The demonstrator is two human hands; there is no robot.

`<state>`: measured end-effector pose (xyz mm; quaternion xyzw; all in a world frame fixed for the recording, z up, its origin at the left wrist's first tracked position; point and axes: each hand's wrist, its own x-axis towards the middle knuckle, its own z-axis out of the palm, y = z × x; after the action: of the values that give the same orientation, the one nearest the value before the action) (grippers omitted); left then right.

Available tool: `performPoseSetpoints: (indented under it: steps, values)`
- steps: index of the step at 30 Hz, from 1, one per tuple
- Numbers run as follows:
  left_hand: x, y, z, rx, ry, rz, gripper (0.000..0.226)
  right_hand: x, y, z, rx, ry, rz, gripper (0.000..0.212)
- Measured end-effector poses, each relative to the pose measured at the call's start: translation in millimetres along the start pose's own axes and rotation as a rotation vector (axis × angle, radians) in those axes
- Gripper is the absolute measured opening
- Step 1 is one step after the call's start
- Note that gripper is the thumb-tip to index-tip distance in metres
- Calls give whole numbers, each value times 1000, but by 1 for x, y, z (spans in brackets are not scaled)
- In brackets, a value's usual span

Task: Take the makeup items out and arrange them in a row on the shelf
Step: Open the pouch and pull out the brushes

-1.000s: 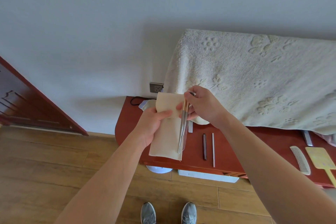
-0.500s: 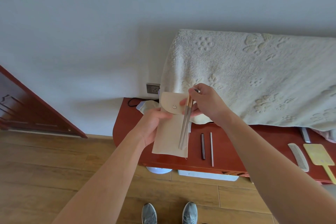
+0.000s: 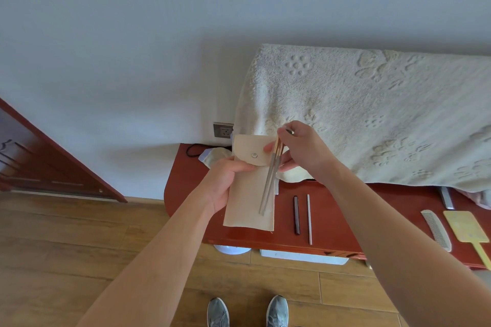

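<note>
My left hand (image 3: 224, 183) grips a beige fabric pouch (image 3: 248, 202) by its left edge, above the left end of the red-brown shelf (image 3: 186, 175). Its flap with a metal snap (image 3: 254, 155) hangs folded down over the front. My right hand (image 3: 300, 152) pinches the top ends of thin slender makeup sticks (image 3: 269, 183), which hang down in front of the pouch. Two more items lie side by side on the shelf: a dark stick (image 3: 296, 214) and a pale thin stick (image 3: 309, 219).
A cream towel (image 3: 372, 114) drapes over something at the back of the shelf. A comb (image 3: 435, 229) and a yellow paddle-shaped item (image 3: 465, 231) lie at the right. A wall socket (image 3: 222, 130) and black cable sit behind. My shoes (image 3: 247, 312) stand on the wooden floor.
The pouch's flap has come down over its front, showing the snap. My right hand has lifted the sticks slightly, and both hands have shifted a little upward.
</note>
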<state>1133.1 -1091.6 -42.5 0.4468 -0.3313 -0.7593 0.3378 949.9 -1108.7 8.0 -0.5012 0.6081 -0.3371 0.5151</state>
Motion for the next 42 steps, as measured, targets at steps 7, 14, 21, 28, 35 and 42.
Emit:
performPoseSetpoints:
  steps: [7, 14, 21, 28, 35, 42]
  values:
    - [0, 1, 1, -50, -41, 30, 26, 2, 1, 2, 96, 8, 7, 13]
    - [9, 3, -2, 9, 51, -57, 33, 10, 1, 0, 273, 40, 10, 13]
    - [11, 5, -4, -47, 37, -59, 26, 15, 4, 0, 289, 50, 32, 14]
    - [16, 12, -6, -105, 17, -32, 27, 16, 5, 2, 199, 26, 35, 10]
    - [30, 7, -3, -27, 145, -81, 26, 17, 4, 5, 116, -10, 36, 11]
    - [39, 3, -8, 8, 128, -35, 37, 23, 9, 4, 83, 6, 37, 11]
